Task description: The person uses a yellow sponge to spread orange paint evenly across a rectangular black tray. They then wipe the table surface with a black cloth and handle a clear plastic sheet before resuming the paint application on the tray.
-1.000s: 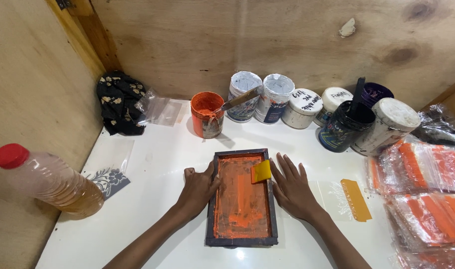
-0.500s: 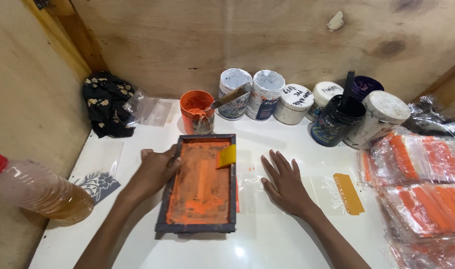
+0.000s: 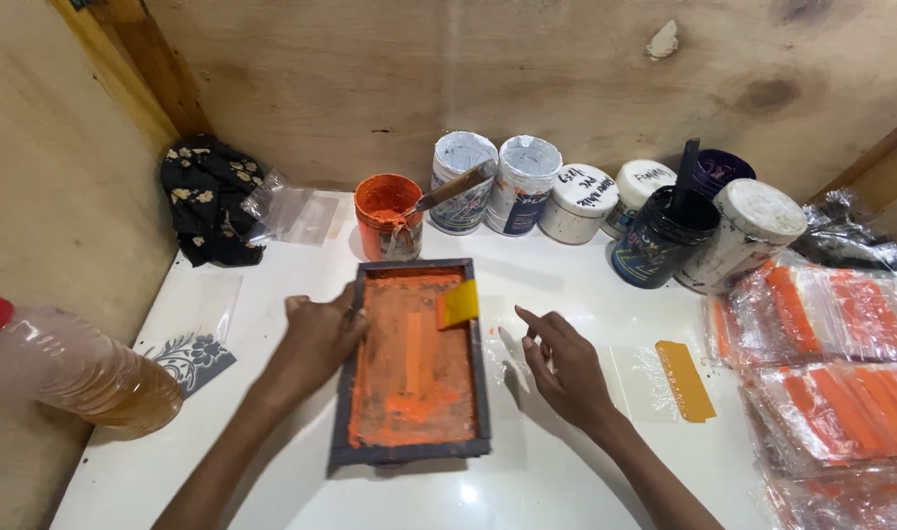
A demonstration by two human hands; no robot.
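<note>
A white tabletop point(image 3: 301, 432) boxed in by plywood walls carries a dark-framed printing screen point(image 3: 414, 358) smeared with orange ink, which now sits shifted to the left of where it lay a second ago, baring a clear plastic sleeve point(image 3: 495, 339) beside it. The left hand point(image 3: 316, 339) is closed over the frame's left edge, a yellow squeegee point(image 3: 458, 302) resting on the mesh just past it, and an open orange paint pot point(image 3: 387, 216) stands beyond. The right hand point(image 3: 558, 365), which lay flat a moment ago, has curled its fingertips point(image 3: 527, 319) onto the uncovered sleeve, seemingly pinching its edge, with a printed sleeve point(image 3: 664, 378) lying to its right.
</note>
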